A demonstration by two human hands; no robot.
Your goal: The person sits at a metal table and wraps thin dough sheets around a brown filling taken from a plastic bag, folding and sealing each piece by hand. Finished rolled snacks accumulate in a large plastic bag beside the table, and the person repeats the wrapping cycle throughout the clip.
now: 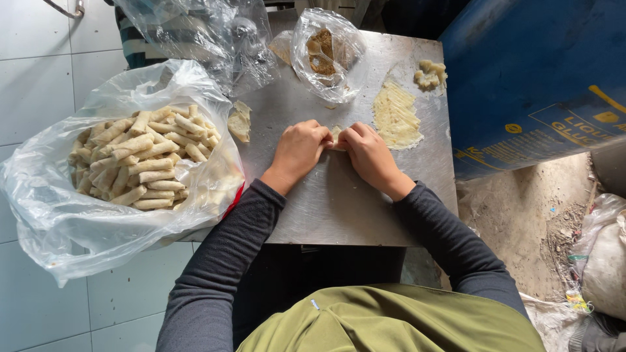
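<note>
1. Head view: the left hand (pixel 298 151) and the right hand (pixel 370 155) rest side by side on the metal surface (pixel 339 202), knuckles up, both in dark sleeves.
2. Between them lies a small pale wrapper (pixel 336 135); only a sliver of it shows, the rest hidden under the hands.
3. The left hand's fingers are curled together and pinch the wrapper's left edge.
4. The right hand's fingers are curled together too and press on its right edge; the fingertips of both hands nearly meet over it.
5. Just right of the right hand a flat stack of pale sheets (pixel 396 117) lies on the surface.
6. Beyond the stack, near the far right corner, sits a lump of dough (pixel 430 74).
7. Straight ahead of the hands stands an open clear bag (pixel 324 55) with brown filling inside.
8. To the left, a large clear plastic bag (pixel 45 208) holds a heap of finished rolls (pixel 143 160), overhanging the surface's left edge.
9. A single folded piece (pixel 240 122) lies between that bag and the left hand.
10. A blue drum (pixel 521 72) stands at the right, touching the surface's side.
</note>
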